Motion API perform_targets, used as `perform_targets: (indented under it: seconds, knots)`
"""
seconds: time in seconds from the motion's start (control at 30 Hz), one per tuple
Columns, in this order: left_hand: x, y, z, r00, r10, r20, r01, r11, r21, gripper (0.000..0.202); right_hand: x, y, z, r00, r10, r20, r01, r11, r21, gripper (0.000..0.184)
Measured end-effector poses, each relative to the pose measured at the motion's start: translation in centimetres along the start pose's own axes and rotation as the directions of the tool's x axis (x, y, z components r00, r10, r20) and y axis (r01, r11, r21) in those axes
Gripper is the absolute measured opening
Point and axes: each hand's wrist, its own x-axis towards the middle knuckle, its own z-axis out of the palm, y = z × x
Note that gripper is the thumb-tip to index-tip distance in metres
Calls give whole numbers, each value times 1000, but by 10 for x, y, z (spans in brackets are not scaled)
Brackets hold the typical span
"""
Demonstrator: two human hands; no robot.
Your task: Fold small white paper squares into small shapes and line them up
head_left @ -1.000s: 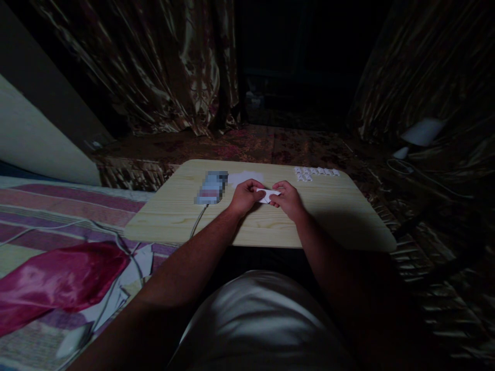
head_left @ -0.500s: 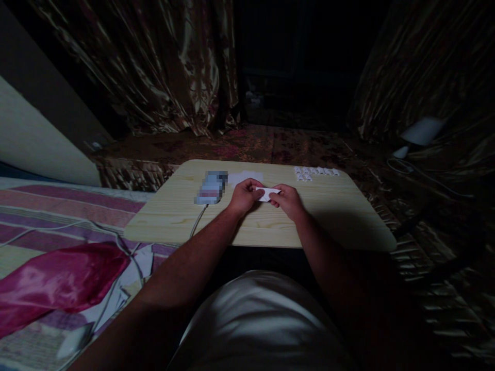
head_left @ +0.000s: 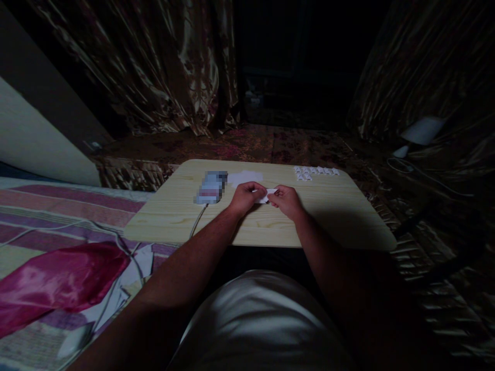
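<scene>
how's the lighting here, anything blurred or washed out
Head view: dim overall, the table shadowed toward its right side; also head view: sheen on the pink cloth, the phone-like object pixelated, the loose white paper washed out, and folds in the held paper indistinct.

Single head-worn view, facing forward and down. Camera is looking out over the wearer's shirt [head_left: 259, 319] at near range, framing left hand [head_left: 244, 198] and right hand [head_left: 288, 201] around centre, covering the tabletop [head_left: 166, 219] and including the curtain [head_left: 193, 62] farther off.
</scene>
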Motion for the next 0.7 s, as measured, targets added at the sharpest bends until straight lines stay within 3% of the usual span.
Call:
perform_targets:
  seconds: [0.27, 0.7]
  knots:
    - [1, -2, 0, 1000, -24, -10, 24, 1000, 20, 21, 0, -1, 1, 1000, 5, -7, -5, 1000, -30, 19]
    - [1, -1, -1, 998, -49, -35, 48, 998, -31, 25, -2, -8, -2, 999, 28, -16, -26, 997, 73, 23]
